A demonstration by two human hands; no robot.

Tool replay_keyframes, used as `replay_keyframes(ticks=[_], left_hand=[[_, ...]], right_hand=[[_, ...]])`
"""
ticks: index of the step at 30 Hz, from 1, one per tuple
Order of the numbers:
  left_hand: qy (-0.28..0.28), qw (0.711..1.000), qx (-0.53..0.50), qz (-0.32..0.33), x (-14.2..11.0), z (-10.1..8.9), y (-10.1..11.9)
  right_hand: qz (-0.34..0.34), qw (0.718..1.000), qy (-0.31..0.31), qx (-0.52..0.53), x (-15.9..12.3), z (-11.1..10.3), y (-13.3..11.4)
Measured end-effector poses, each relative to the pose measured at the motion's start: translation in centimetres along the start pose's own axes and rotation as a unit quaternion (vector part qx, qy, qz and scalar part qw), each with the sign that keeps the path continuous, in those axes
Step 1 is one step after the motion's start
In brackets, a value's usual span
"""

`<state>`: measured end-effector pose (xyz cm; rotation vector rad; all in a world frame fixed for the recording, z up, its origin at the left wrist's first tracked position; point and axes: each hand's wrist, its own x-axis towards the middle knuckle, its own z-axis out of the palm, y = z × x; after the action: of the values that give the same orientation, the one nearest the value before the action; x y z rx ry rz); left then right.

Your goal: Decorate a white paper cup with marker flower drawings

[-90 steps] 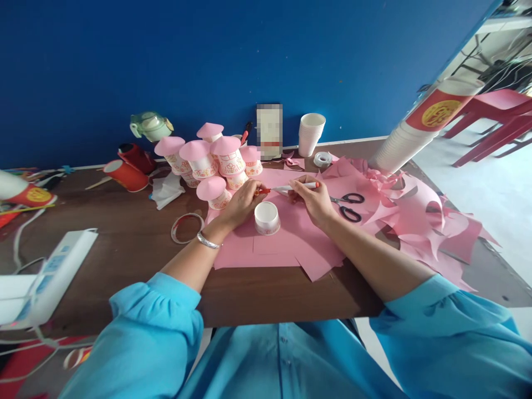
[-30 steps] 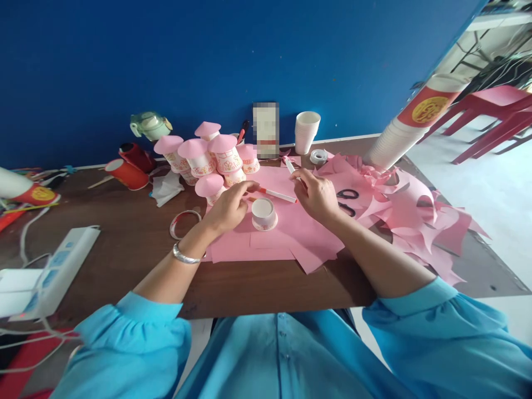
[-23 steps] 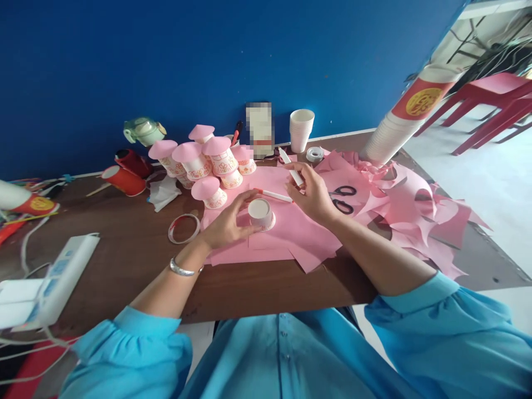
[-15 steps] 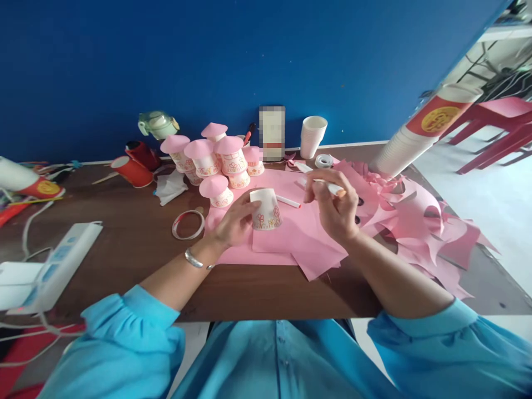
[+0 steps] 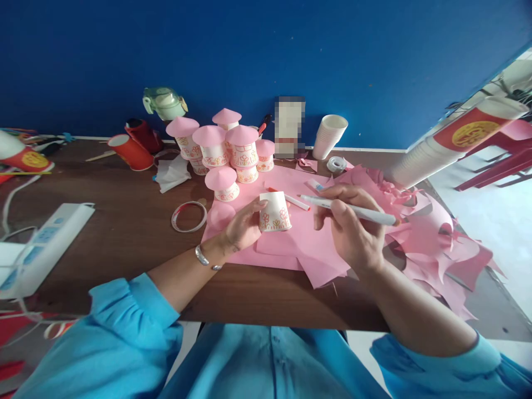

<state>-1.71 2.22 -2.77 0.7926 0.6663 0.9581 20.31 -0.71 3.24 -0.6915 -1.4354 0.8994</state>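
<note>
Deep blue wall rises behind a dark brown wooden table [image 5: 124,221] where you sit, your blue sleeves low in the view. Pink paper sheets [image 5: 291,244] cover the middle of the table.

Your left hand [image 5: 243,227] wraps its fingers around an upturned paper cup [image 5: 275,211], base up, held tilted just above the pink sheets. Small flowers are already drawn around the cup's lower edge; it has no pink roof. Your right hand [image 5: 353,233] pinches a white marker [image 5: 353,209] between thumb and fingertips, its tip pointing left towards the cup but not touching it. A second, red-capped marker [image 5: 291,198] lies on the pink paper just behind the cup.

Behind your hands stands a cluster of finished mushroom houses [image 5: 220,147]: decorated cups, each topped with a pink paper cone. By that measure, the cup in your hand looks decorated only in part and has yet to get a cone.

To the right lies a heap of pink paper offcuts [image 5: 432,238]. A stack of plain white cups [image 5: 330,136] stands near the wall, a tape roll [image 5: 189,216] lies left of the pink sheets, and a white power strip [image 5: 41,246] sits far left.
</note>
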Motion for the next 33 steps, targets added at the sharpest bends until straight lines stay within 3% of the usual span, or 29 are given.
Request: replay_keyframes(ticks=[3, 9, 16, 28, 33], left_hand=[[-0.027, 0.999, 0.030, 0.006, 0.2, -0.2, -0.1], [-0.034, 0.997, 0.071, 0.007, 0.4, -0.2, -0.4], [-0.035, 0.993, 0.102, 0.041, 0.0, -0.1, -0.7], [-0.039, 0.987, 0.147, 0.045, -0.3, 0.3, -0.5], [-0.034, 0.966, 0.242, 0.085, -0.5, 0.2, -0.5]], right_hand=[[-0.009, 0.997, -0.045, -0.066, -1.2, -0.4, -0.3], [-0.104, 0.968, -0.070, -0.218, -2.7, 0.0, -0.3], [-0.215, 0.934, -0.086, -0.271, -2.9, 1.0, -0.1], [-0.242, 0.918, -0.096, -0.298, -2.9, 0.9, 0.7], [-0.246, 0.916, -0.090, -0.305, -3.1, 0.9, 1.2]])
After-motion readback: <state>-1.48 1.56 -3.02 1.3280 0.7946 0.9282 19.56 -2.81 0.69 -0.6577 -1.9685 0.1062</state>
